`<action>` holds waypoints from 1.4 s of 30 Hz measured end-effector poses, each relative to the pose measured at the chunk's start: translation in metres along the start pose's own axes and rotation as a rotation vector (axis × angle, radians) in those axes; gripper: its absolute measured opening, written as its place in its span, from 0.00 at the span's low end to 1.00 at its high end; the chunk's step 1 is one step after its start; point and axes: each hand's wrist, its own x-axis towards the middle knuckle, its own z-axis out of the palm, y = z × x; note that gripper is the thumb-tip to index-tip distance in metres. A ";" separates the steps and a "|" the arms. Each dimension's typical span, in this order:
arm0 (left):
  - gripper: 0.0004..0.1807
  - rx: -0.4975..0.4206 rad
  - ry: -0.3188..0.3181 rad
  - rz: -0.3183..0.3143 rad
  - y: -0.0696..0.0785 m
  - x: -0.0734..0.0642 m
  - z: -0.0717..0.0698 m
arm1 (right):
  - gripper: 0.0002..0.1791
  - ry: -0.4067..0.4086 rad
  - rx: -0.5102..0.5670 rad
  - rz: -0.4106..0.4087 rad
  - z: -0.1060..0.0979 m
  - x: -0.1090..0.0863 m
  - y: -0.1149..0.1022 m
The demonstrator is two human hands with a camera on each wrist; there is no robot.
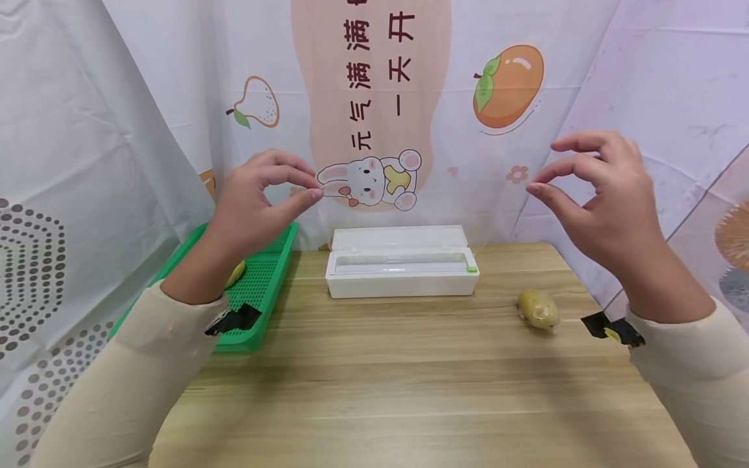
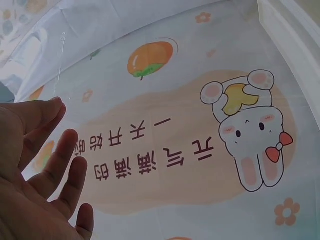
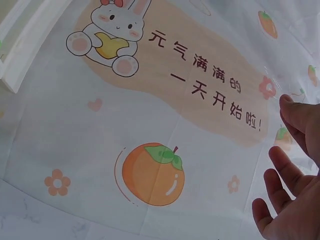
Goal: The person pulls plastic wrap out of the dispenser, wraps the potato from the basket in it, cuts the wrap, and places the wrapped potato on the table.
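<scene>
My left hand [image 1: 257, 198] and right hand [image 1: 611, 198] are raised above the table, well apart. Each pinches an edge of clear cling film between thumb and index finger. The film is almost invisible in the head view; in the left wrist view a thin shiny edge of cling film [image 2: 61, 65] rises from the fingertips. Below and between the hands sits a white cling film dispenser [image 1: 404, 286], lid up, with a green slide cutter [image 1: 471, 268] at its right end. A shiny, yellowish potato-like item [image 1: 538, 309] lies on the table below the right hand.
A green perforated basket [image 1: 275, 286] stands at the left, partly hidden by the left arm. Inside it a yellowish item [image 1: 236, 273] shows only in part. A printed white curtain [image 1: 386, 84] hangs behind the wooden table [image 1: 409, 383].
</scene>
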 end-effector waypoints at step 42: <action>0.17 -0.270 -0.318 0.356 -0.002 -0.186 0.029 | 0.09 -0.479 0.512 -0.335 -0.022 -0.161 -0.031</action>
